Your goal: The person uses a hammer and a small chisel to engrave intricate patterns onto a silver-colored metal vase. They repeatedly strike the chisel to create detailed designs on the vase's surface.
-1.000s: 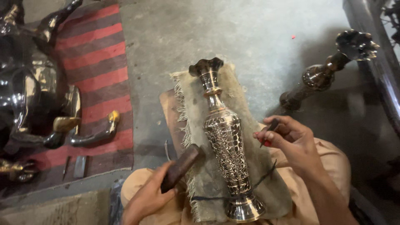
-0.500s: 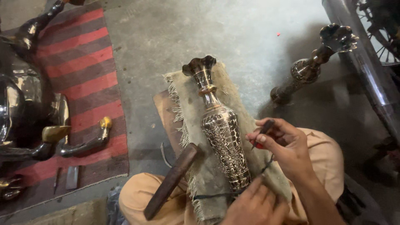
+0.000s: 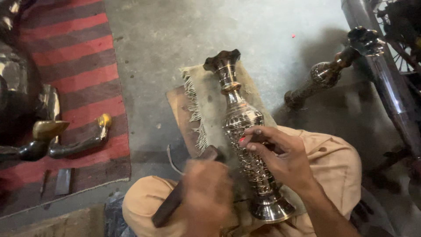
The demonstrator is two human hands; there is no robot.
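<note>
My right hand [image 3: 280, 156] rests on the belly of the engraved metal vase [image 3: 245, 131], fingers pressed together around a thin dark tool [image 3: 267, 145] whose tip meets the patterned surface just under my fingertips. The vase lies tilted across my lap on a frayed cloth [image 3: 204, 101], its flared mouth pointing away from my fingers and its round foot near my wrist. A wooden board [image 3: 180, 109] lies under the cloth, beyond my fingers to the left.

My left hand [image 3: 206, 197] is blurred; its fingers are closed around the handle of a dark wooden mallet [image 3: 175, 199], whose head sits just beside the vase, close to my right fingertips. I cannot tell whether the head is touching the tool.

Well beyond my right fingers, on the concrete floor [image 3: 175, 39], a second dark vase [image 3: 326, 72] lies on its side against a shiny metal tube [image 3: 386, 83]. Far to the left of my left fingers lies a red striped rug [image 3: 83, 87] bearing dark polished metal figures with brass tips [image 3: 66, 140].
</note>
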